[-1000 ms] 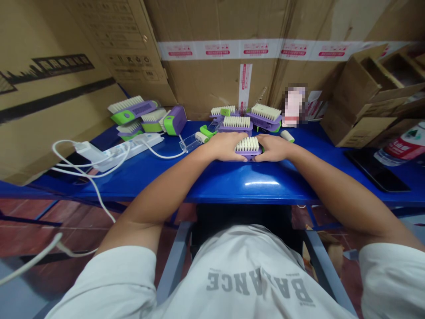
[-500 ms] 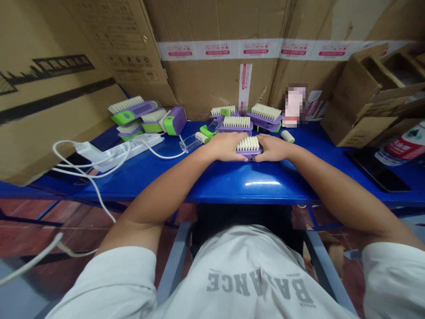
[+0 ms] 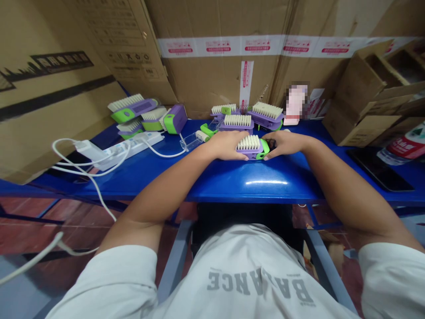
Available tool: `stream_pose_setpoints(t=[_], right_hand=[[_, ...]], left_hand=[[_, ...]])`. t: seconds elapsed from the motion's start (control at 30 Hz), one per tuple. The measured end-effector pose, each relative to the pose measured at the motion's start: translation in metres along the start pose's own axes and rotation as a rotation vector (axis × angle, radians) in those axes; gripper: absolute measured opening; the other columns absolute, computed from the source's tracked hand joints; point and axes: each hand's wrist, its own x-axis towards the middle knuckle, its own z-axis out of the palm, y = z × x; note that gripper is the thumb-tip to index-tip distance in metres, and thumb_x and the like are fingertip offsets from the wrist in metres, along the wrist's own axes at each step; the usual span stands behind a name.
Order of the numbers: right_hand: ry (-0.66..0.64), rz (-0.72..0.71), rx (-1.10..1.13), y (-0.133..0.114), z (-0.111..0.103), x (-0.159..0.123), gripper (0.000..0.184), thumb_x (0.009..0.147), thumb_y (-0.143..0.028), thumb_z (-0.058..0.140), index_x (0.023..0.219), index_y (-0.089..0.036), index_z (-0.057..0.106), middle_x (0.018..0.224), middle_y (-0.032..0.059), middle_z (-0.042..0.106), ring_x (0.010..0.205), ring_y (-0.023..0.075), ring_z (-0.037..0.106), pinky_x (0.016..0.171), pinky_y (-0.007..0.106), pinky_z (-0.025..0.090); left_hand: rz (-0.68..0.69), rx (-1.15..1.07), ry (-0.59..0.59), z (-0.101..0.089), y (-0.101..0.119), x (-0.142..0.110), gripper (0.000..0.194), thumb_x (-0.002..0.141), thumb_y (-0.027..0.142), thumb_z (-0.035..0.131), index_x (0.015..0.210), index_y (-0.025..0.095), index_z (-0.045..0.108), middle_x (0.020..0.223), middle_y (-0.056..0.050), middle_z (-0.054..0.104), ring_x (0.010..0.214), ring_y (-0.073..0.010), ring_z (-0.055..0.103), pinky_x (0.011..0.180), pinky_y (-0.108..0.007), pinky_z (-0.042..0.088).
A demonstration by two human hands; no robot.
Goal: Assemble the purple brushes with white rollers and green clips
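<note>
A purple brush with cream bristles lies on the blue table between my hands, with a bright green piece at its right end. My left hand grips its left end. My right hand presses on the green end, and a small dark part shows beside those fingers. Just behind the brush stands another purple brush. Near my left hand lie a white roller and a green clip.
Several purple-and-green brushes sit at the back left, beside a clear plastic case and a white power strip with cables. Cardboard boxes stand behind and right; a dark tablet or phone lies at right.
My right hand has shifted right and slightly back, uncovering the brush's green end. The brush now sits a little farther right, and the white roller at the right is no longer visible.
</note>
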Motion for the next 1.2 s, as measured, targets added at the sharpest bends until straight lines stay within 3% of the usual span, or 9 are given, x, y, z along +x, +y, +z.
stream_pose_setpoints(t=[0.23,0.83,1.2], right_hand=[[0.034,-0.049,0.05,-0.0015,0.0038,0.0019,0.079,0.066,-0.083,0.093,0.111,-0.019,0.081,0.088,0.0042,0.076,0.079,0.0234,0.065,0.074,0.036,0.048],[0.058,-0.057,0.059,-0.0052,0.0064,0.0026,0.067,0.065,-0.079,0.091,0.095,-0.022,0.072,0.083,0.0033,0.072,0.078,0.0239,0.066,0.074,0.037,0.046],[0.07,-0.122,0.047,-0.0016,0.0063,0.0038,0.069,0.07,-0.083,0.092,0.098,-0.022,0.076,0.081,0.0015,0.073,0.075,0.0219,0.063,0.071,0.035,0.044]], left_hand=[[0.014,0.004,0.005,-0.0002,-0.0021,0.0,0.097,0.099,0.068,0.081,0.18,0.028,0.046,0.177,-0.014,0.064,0.158,-0.0413,0.066,0.128,-0.05,0.056],[0.014,0.024,-0.01,-0.0024,0.0003,-0.0015,0.099,0.1,0.068,0.08,0.181,0.026,0.043,0.179,-0.016,0.062,0.16,-0.0405,0.065,0.129,-0.05,0.055],[0.019,0.019,-0.014,-0.0027,-0.001,-0.0011,0.1,0.099,0.069,0.08,0.181,0.027,0.043,0.179,-0.016,0.062,0.16,-0.041,0.065,0.129,-0.05,0.056]])
